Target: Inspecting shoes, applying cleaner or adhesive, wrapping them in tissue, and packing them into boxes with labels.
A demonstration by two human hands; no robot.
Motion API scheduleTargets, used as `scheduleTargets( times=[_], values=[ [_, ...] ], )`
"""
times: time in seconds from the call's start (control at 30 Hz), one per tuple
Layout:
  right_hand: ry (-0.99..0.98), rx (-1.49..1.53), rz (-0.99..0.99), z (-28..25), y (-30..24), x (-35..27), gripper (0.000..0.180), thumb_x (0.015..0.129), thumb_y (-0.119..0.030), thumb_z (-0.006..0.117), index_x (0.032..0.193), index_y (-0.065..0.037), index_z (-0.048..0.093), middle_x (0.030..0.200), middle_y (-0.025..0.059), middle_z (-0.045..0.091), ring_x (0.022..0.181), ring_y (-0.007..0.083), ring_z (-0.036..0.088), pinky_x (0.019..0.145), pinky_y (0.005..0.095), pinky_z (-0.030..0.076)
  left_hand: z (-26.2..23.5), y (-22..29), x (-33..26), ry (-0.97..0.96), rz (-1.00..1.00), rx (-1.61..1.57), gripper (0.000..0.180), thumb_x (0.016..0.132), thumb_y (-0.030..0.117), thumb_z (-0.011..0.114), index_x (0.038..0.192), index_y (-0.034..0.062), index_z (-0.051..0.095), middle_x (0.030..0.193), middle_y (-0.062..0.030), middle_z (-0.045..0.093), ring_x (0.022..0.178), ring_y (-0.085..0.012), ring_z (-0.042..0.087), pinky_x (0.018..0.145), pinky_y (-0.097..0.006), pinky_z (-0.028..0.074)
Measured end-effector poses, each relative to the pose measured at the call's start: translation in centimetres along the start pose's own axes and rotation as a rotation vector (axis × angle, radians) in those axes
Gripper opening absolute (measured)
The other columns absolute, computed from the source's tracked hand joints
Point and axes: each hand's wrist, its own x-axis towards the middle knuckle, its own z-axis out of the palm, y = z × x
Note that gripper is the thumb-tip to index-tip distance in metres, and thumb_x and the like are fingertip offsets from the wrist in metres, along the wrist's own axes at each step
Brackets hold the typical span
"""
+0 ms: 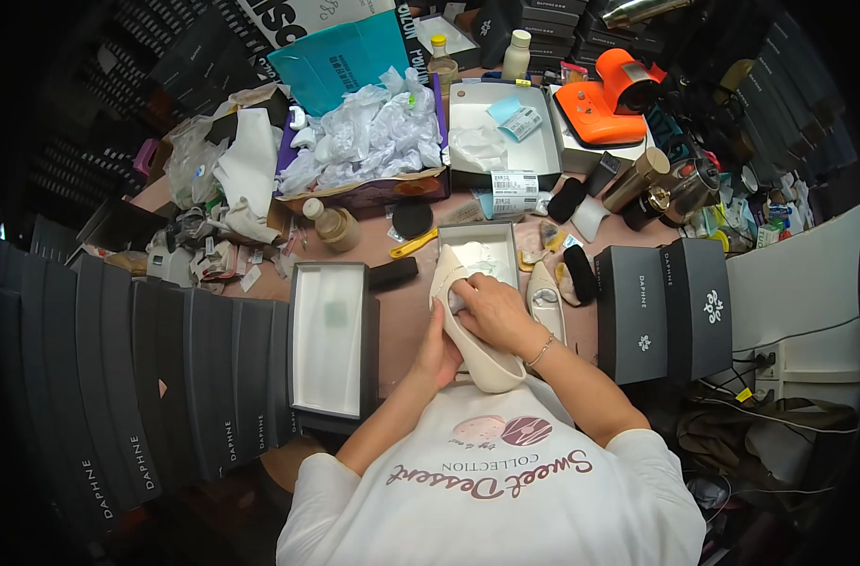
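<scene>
A cream pointed flat shoe (494, 371) is held up in front of my shirt, its toe pointing away. My left hand (434, 353) is wrapped round its left side. My right hand (498, 311) reaches into the shoe's opening, fingers bent on a pale wad of paper (456, 303); the fingertips are partly hidden. The matching shoe (546, 304) lies just right on the table, crumpled paper inside it. Beyond my hands is a small grey-rimmed tray (477, 230) with white paper. To the left stands an open shoebox (329, 340), white inside.
Stacked dark shoeboxes (147, 377) line the left; more dark boxes (643, 311) stand at the right. Farther back are a purple box (373, 191) of crumpled paper wads, a bottle (332, 226), a yellow-handled brush (414, 243), and an orange device (611, 99).
</scene>
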Motion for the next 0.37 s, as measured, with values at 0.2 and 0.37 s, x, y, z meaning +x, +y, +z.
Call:
scheduleTargets(
  times=[0.2,0.37],
  values=[
    [0.041,0.589,0.195,-1.1,2.7,-3.1,0.033,0.069,-0.005,0.063,0.101,-0.002,0.056,0.086,0.0106,0.058,0.069,0.0205,0.058,0.065,0.0304,0.048,-3.6,-0.5,1.8,0.020,-0.043,-0.190,0.070,0.091,0.066,0.030,0.135,0.0125,0.044,0.122,-0.0111,0.057,0.106,-0.0276,0.059,0.088,-0.046,0.051],
    [0.098,0.415,-0.078,-1.0,2.9,-2.0,0.030,0.077,-0.009,0.068,0.104,-0.007,0.057,0.110,0.0089,0.060,0.095,0.0210,0.060,0.081,0.0357,0.049,-3.3,0.8,1.1,-0.060,-0.076,-0.129,0.074,0.090,0.068,0.031,0.138,0.0123,0.039,0.127,-0.0101,0.054,0.114,-0.0263,0.055,0.093,-0.045,0.048]
  ],
)
